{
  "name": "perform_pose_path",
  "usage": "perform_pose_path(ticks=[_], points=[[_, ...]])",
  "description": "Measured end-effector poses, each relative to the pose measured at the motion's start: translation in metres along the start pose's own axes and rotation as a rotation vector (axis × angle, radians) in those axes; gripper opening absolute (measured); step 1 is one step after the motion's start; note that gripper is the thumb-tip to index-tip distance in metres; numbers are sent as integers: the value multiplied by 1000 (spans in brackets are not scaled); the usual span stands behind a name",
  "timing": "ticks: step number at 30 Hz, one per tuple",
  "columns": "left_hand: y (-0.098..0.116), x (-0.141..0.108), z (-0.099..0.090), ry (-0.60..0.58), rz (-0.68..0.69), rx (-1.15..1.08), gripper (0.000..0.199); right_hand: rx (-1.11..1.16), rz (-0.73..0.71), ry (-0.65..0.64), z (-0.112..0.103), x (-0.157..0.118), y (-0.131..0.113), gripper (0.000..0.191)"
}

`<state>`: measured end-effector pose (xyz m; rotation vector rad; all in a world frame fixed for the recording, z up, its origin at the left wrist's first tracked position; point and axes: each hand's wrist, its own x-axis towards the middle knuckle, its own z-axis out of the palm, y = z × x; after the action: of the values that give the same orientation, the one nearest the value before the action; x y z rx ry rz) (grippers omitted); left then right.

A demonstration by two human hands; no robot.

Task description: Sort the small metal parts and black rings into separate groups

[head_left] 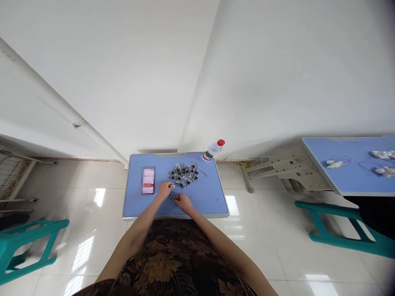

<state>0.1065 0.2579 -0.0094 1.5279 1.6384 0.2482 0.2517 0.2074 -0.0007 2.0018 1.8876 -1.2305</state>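
My left hand (pixel 164 190) is closed, with a small shiny metal part (pixel 173 186) at its fingertips. Close by on the right, my right hand (pixel 184 202) has its fingers pinched together over the table. Between the two hands is a small dark and silver metal piece (pixel 171 196); whether the right fingers grip it is too small to tell. Just beyond both hands lies a pile of metal pieces with round black parts (pixel 184 173), on the blue tabletop (pixel 200 203).
A phone (pixel 148 180) lies left of the pile. At the back right stands a clear bottle with a red cap (pixel 212 151), near a thin pen-like stick (pixel 202 171). White wall rises behind. Green stools (pixel 33 238) and another blue table (pixel 348 164) flank mine.
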Motion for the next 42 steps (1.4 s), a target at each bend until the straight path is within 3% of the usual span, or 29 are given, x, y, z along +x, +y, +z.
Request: perform_pose_path(ticks=[6,9,15,22,27,34,39,42], points=[[-9,-3,-2,0,78,3,47,77,-4,37,-2,-2,11,11],[-18,-15,-5,58,101,-7,39,84,-4,23,-3,-4,14,10],[-23,-46,-4,-79,282,178,28,8,-15,-14,-4,-6,8,14],[-21,-51,3,-96,267,265,26,-126,-21,-44,-7,-4,-9,23],[-27,-51,3,-78,251,177,25,-121,-25,-44,-7,-2,-10,23],[-37,-45,5,55,162,-87,20,-32,-12,-8,-3,1,-3,17],[-38,-43,3,59,175,-211,21,195,-87,103,-2,7,1,13],[-33,-45,3,2,223,-205,19,377,-141,70,-2,12,-1,21]])
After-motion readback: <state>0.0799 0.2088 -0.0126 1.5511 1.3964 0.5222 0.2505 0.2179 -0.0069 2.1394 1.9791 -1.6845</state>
